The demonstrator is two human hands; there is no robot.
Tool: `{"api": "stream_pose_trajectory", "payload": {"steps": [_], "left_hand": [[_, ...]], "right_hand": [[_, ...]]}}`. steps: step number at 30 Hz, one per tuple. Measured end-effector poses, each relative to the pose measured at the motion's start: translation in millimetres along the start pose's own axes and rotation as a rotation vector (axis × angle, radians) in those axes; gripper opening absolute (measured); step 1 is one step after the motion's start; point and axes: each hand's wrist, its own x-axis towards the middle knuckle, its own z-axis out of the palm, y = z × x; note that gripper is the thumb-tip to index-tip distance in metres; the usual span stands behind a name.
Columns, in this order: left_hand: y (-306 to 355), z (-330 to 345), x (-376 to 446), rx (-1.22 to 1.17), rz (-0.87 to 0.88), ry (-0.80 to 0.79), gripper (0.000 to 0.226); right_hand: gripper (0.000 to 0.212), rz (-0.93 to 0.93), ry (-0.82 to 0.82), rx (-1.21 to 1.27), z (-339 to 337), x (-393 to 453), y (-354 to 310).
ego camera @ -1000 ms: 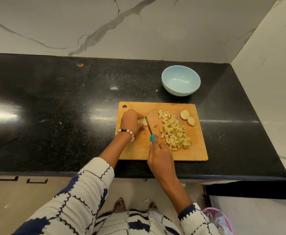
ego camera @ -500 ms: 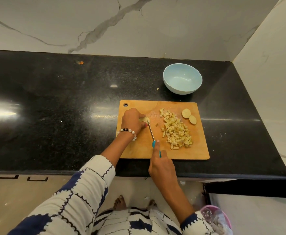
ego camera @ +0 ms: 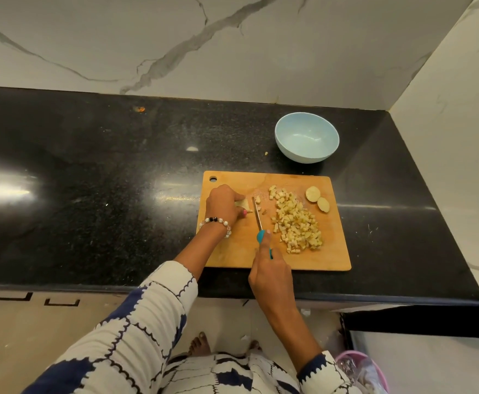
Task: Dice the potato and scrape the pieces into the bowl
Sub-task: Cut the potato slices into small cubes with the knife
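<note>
A black polished stone surface (ego camera: pixel 90 172) carries a rectangular wooden cutting board (ego camera: pixel 329 251) and, beyond it, a pale blue round bowl (ego camera: pixel 306 140). A heap of diced potato pieces (ego camera: pixel 295 220) lies on the board. The left hand (ego camera: pixel 224 204) pinches the remaining potato chunk (ego camera: pixel 242 204); the right hand (ego camera: pixel 272 271) grips a teal-handled knife (ego camera: pixel 258 220).

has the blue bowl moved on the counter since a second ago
No. The bowl sits at the same spot behind the cutting board's far right corner, with the same gap to the wall; only the camera shifted slightly.
</note>
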Motion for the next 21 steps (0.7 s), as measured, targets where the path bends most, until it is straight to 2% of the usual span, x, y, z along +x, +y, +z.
{"api": "stream_pose_trajectory", "payload": {"steps": [13,21], "left_hand": [[-1,3,2,-0.021,-0.014,0.015,0.05],[1,0,2,0.002,-0.022,-0.01,0.05]], "right_hand": [[0.054,-0.016,-0.017,0.022,14,-9,2],[0.055,0.031,0.006,0.136,7,-11,0]]}}
